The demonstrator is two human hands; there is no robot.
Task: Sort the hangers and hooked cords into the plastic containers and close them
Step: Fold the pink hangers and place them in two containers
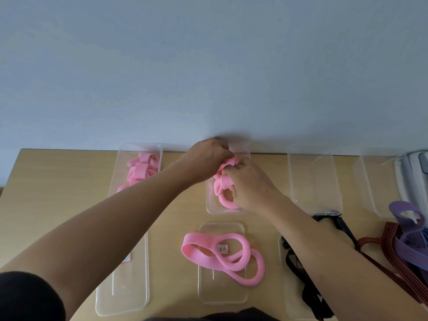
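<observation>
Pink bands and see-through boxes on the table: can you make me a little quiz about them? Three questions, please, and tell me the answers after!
1. True or false: the loose pink band lies on a clear lid.
2. The left hand and the right hand both grip pink bands inside a box. Which one in the back row is it? A left, B middle, C right.
3. What colour are the straps just right of that loose pink band?
Key: 1 true; 2 B; 3 black.
</observation>
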